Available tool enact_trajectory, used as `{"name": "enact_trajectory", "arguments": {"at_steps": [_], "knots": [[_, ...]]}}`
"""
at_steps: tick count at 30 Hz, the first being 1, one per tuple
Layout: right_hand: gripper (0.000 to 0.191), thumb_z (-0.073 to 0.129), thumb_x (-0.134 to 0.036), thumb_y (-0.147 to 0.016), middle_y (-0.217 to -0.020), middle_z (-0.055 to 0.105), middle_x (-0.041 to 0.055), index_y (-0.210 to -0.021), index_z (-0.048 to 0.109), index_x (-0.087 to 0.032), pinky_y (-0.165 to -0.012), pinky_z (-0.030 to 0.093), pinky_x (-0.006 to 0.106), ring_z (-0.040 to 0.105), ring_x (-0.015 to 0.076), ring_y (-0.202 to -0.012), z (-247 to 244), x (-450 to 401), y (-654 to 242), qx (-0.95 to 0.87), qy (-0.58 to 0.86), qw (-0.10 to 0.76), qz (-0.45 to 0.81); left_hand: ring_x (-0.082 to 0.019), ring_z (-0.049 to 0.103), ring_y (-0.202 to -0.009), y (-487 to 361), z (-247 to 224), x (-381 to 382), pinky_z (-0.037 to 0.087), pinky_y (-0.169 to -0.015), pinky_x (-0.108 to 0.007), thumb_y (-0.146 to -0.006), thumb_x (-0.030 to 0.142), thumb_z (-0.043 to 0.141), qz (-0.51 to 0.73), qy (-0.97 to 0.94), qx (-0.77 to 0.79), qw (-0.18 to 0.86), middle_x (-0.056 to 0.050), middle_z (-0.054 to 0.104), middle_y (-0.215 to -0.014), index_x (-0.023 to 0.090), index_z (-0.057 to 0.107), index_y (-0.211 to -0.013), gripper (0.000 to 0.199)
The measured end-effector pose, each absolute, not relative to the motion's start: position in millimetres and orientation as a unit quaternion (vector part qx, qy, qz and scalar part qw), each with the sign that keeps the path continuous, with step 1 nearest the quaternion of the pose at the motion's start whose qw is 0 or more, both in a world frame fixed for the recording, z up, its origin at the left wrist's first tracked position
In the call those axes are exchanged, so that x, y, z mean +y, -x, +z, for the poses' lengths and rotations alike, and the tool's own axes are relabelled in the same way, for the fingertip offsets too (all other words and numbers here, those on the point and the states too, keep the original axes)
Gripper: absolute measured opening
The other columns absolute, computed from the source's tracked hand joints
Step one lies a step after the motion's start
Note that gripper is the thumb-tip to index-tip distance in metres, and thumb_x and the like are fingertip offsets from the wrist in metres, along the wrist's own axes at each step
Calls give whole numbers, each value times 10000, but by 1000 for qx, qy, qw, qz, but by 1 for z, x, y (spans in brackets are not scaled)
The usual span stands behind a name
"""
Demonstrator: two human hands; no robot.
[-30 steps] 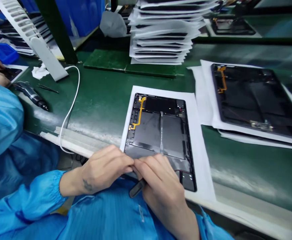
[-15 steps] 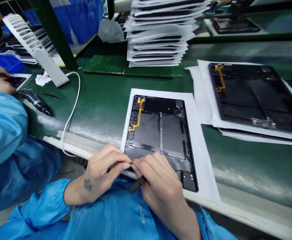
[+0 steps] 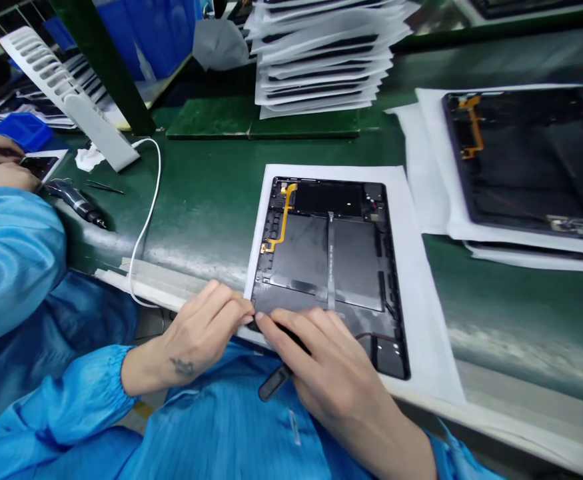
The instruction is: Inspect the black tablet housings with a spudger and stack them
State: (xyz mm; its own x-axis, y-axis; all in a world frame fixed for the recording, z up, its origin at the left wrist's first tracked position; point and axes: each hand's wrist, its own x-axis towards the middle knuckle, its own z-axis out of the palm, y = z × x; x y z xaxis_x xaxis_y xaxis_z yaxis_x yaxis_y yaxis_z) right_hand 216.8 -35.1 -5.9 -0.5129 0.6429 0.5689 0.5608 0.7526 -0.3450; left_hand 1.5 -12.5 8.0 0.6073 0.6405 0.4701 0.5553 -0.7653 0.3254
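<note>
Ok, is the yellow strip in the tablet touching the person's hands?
No, the yellow flex cable sits high in the open tablet, above the left hand and right hand at its edge.

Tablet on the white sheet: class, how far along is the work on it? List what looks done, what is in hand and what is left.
Done, it seems: the open tablet shows its battery cells and orange flex cable in place. In hand: the right hand holds a black pry tool at the lower edge, beside the left hand. Left: probably that lower edge, and the stacked sleeved panels.
</note>
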Motion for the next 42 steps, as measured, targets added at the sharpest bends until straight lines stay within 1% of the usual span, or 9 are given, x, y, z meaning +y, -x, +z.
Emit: {"name": "enact_trajectory", "arguments": {"at_steps": [9,21,23,26,28,31,34,38,42], "knots": [[373,308,-99,-1050,-1021,697,126,-1171,655,-36,-714,434,359,488,214,-839,-2,-31,-211,-878,350,321,58,-196,600,-788,1,20,-3,544,-694,-321,-1006,91,469,223,-929,294,-12,-96,658,-867,87,608,-1062,150],[342,345,-96,-1031,-1063,710,123,-1221,628,-62,-669,437,369,507,215,-796,-3,-32,-212,-892,348,287,12,-236,664,-921,17,9,-12,596,-806,-359,-999,80,436,278,-927,247,-48,-166,700,-996,-3,597,-1244,304],[289,436,-203,-1040,-1062,704,130,-1212,623,-64,-680,457,371,535,216,-805,0,-33,-215,-888,350,296,30,-240,664,-917,15,10,-12,605,-790,-364,-1012,97,413,266,-933,234,-60,-172,705,-1000,-9,603,-1224,304],[516,411,-485,-1041,-1123,668,164,-1288,566,-59,-775,511,368,598,236,-943,10,-35,-223,-873,362,314,93,-234,662,-903,13,11,-14,606,-784,-364,-1012,89,407,239,-939,231,-91,-167,711,-990,0,620,-1184,288],[586,321,-523,-1049,-1065,663,149,-1364,512,-67,-780,520,337,621,224,-947,17,-34,-228,-862,382,315,107,-225,660,-868,12,11,-15,599,-751,-354,-1013,86,408,226,-940,229,-115,-155,712,-967,18,630,-1151,270],[463,324,-398,-1079,-862,658,71,-1382,504,-98,-657,484,298,617,184,-748,25,-31,-229,-864,402,300,42,-213,654,-815,11,10,-13,581,-709,-347,-1008,88,443,247,-937,230,-86,-133,708,-933,45,623,-1131,222],[286,398,-213,-1058,-781,644,27,-1265,585,-146,-591,454,276,587,153,-636,26,-28,-225,-873,401,278,2,-222,656,-941,12,7,-3,579,-822,-365,-1005,100,473,271,-922,275,28,-124,710,-1036,91,594,-1224,250],[363,432,-56,-990,-985,679,72,-1255,636,-197,-716,518,260,646,158,-845,21,-28,-225,-882,404,239,37,-297,467,-1398,14,1,11,477,-1093,-492,-1005,318,576,235,-912,305,139,-164,526,-1482,178,454,-1466,497],[464,468,-6,-953,-1039,699,88,-1363,597,-182,-715,514,290,620,169,-840,19,-31,-230,-891,384,234,60,-254,349,-1504,13,2,11,304,-1244,-490,-1018,336,561,208,-918,294,167,-146,417,-1585,152,393,-1521,562]]}}
